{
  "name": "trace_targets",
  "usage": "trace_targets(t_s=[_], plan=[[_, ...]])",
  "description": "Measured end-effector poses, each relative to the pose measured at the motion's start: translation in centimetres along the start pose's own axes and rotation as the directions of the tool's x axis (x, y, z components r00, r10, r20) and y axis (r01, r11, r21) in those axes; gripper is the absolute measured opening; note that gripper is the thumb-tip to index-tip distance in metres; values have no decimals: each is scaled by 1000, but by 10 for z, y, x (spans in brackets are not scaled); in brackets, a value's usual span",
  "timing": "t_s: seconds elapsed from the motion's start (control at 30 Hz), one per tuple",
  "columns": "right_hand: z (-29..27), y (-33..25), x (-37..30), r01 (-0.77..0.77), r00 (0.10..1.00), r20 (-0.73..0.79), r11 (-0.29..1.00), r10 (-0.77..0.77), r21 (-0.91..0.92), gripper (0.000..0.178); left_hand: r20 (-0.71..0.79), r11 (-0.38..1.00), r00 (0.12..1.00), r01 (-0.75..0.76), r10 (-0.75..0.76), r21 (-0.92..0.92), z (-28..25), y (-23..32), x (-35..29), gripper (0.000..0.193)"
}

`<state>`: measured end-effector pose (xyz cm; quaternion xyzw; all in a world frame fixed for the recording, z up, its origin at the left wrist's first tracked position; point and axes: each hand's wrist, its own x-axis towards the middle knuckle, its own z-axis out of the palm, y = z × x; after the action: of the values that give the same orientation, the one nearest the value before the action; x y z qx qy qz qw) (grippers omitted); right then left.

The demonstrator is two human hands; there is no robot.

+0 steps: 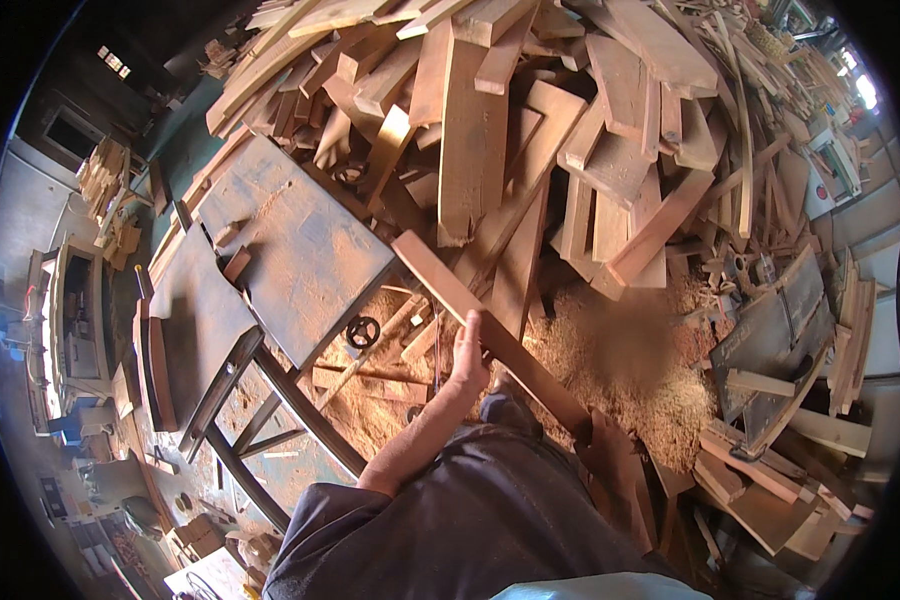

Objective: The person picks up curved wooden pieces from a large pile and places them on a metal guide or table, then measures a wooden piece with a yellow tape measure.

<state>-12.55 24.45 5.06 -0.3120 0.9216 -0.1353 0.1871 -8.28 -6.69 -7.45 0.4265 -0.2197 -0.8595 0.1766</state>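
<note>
A long, narrow wooden board (515, 355) slants across the space before my body, its far end beside the corner of the saw table. My left hand (469, 352) is closed round its middle, the thumb lying along the near face and the fingers mostly hidden. At the board's near end, in shadow, is my right hand (610, 445), which seems to grip that end; its fingers are hard to make out. The metal saw table (305, 235), dusted with sawdust, stands to the left, with a small wood offcut (237, 263) on top.
A tall heap of loose boards (470, 130) rises in front. Sawdust (570, 330) covers the floor below it. A black handwheel (363, 332) sits under the table, and dark rails (270, 425) extend toward me. More boards (760, 480) lie at right. A blurred dark patch obscures part of the sawdust.
</note>
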Motion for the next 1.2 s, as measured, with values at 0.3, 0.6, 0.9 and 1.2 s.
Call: trace_targets(t_s=[0.3,0.6,0.9,1.2], plan=[[38,23,45,-176,965,-140,945,220,275,66,64,960,983,-182,173,213,111,-12,15,54],[-11,-11,118,-288,924,94,514,370,808,59,483,820,868,-357,114,448,140,63,32,38],[-72,-49,315,1,894,-157,348,421,938,65,525,-227,625,-494,578,839,-19,130,144,20],[-195,-94,539,-42,888,-281,671,365,740,76,625,-448,532,-436,571,781,-52,212,232,18]])
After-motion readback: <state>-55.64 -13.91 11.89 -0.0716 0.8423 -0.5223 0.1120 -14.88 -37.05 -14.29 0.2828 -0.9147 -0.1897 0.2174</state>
